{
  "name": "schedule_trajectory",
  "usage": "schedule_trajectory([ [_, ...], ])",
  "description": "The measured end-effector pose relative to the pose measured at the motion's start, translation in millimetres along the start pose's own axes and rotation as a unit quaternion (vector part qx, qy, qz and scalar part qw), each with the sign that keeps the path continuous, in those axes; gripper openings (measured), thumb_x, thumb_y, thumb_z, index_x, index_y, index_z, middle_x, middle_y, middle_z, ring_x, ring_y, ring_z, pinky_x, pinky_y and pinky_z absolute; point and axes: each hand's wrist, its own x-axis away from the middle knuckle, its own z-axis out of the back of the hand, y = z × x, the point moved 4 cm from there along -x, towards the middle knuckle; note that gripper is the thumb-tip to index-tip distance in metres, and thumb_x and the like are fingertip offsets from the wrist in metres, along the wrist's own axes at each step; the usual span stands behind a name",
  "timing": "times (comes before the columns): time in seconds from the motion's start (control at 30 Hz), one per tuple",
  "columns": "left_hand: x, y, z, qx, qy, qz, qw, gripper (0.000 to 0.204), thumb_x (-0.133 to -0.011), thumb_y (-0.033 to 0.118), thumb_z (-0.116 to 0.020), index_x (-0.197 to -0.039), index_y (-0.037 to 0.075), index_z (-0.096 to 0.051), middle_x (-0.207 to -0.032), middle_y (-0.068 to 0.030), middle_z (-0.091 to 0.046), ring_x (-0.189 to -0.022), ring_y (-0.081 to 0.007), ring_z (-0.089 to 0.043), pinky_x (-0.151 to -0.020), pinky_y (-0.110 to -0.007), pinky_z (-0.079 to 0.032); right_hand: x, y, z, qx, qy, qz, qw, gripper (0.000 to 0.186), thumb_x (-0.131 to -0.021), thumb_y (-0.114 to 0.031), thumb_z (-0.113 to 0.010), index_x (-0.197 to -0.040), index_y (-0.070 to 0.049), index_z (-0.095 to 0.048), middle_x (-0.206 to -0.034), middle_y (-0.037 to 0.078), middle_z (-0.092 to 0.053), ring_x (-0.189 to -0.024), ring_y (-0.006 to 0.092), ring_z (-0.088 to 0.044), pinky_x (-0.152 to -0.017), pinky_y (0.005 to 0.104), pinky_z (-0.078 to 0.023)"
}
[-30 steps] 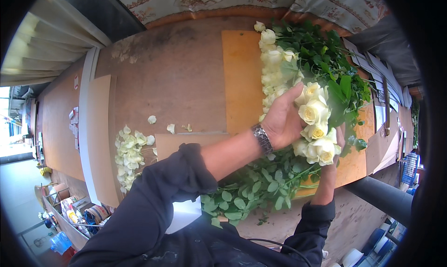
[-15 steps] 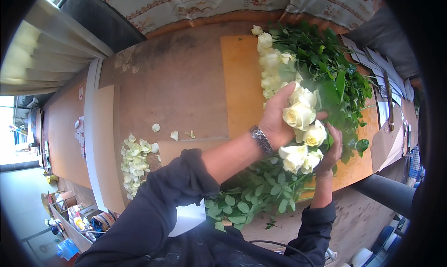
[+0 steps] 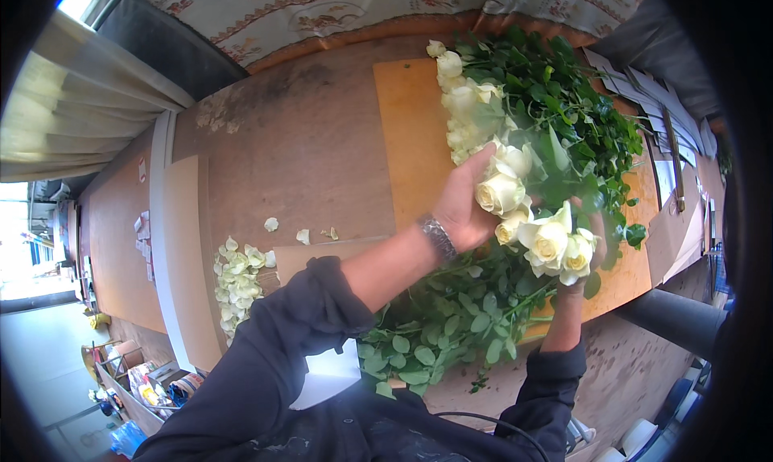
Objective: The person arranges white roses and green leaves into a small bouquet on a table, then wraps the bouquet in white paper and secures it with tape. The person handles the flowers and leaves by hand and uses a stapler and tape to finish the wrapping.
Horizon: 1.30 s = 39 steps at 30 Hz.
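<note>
My left hand (image 3: pixel 467 203) is wrapped round a bunch of white roses (image 3: pixel 501 193), its thumb on the near side and its other fingers hidden behind the blooms. Close beside it, my right hand (image 3: pixel 594 241) is partly hidden behind more white roses (image 3: pixel 547 243) and somewhat blurred. These blooms sit against its palm and fingers, their stems out of sight. Beyond both hands lies a pile of white roses with leafy green stems (image 3: pixel 555 100), blooms toward the left. More leafy stems (image 3: pixel 451 325) lie under my forearms.
An orange board (image 3: pixel 407 132) lies on the brown worktable (image 3: pixel 298 148). Loose pale petals (image 3: pixel 239 281) are heaped at its left, beside a long cardboard strip (image 3: pixel 187 245). Paper sheets and a metal bar (image 3: pixel 673 164) lie at the right. A patterned cloth (image 3: pixel 338 15) hangs behind.
The roses at my right hand have shifted right and up, away from those in my left hand. My left hand has moved slightly left with its roses. The whole view has shifted a little.
</note>
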Motion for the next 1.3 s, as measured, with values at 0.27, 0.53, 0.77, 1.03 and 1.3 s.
schedule_trajectory([
  [0.27,0,6,1,-0.020,-0.035,0.023,0.999,0.055,-0.107,0.051,-0.050,-0.139,0.006,-0.057,-0.127,-0.0144,-0.069,-0.115,-0.0386,-0.068,-0.106,-0.055,-0.052,-14,-3,4,0.012,-0.135,-0.055,0.989,0.034,-0.081,-0.004,-0.073,-0.114,0.002,-0.068,-0.104,0.012,-0.072,-0.094,0.0255,-0.069,-0.085,0.0341,-0.054],
  [0.53,4,-3,-7,0.031,-0.030,0.063,0.997,0.059,-0.107,0.052,-0.049,-0.144,0.005,-0.054,-0.137,-0.0163,-0.064,-0.129,-0.0482,-0.059,-0.115,-0.059,-0.045,-8,-31,-22,0.156,-0.163,0.096,0.969,0.034,-0.070,-0.003,-0.079,-0.103,-0.002,-0.072,-0.104,0.013,-0.071,-0.102,0.0358,-0.067,-0.082,0.0444,-0.055],
  [0.77,2,17,-22,-0.091,-0.057,0.063,0.992,0.065,-0.108,0.055,-0.044,-0.149,0.004,-0.049,-0.143,-0.0190,-0.061,-0.132,-0.0499,-0.057,-0.114,-0.063,-0.043,-11,-26,-17,0.119,-0.178,0.083,0.973,0.032,-0.070,-0.005,-0.076,-0.101,-0.002,-0.073,-0.100,0.011,-0.070,-0.103,0.0334,-0.063,-0.083,0.0422,-0.051],
  [1.03,-11,27,-3,-0.215,0.099,0.112,0.965,0.060,-0.108,0.053,-0.047,-0.146,0.006,-0.049,-0.139,-0.0140,-0.064,-0.125,-0.0362,-0.064,-0.110,-0.052,-0.049,-2,36,33,-0.228,-0.119,-0.205,0.944,0.056,-0.105,-0.047,-0.042,-0.118,0.004,-0.064,-0.121,0.011,-0.065,-0.109,0.0200,-0.062,-0.099,0.0342,-0.047],
  [1.3,-26,18,-12,-0.393,0.042,0.173,0.902,0.039,-0.107,0.036,-0.059,-0.133,0.008,-0.063,-0.127,-0.0062,-0.071,-0.110,-0.0169,-0.071,-0.097,-0.036,-0.057,-12,82,83,-0.001,-0.244,-0.082,0.966,0.043,-0.094,-0.007,-0.066,-0.136,-0.002,-0.057,-0.129,0.010,-0.057,-0.118,0.0218,-0.058,-0.105,0.0332,-0.044],
])
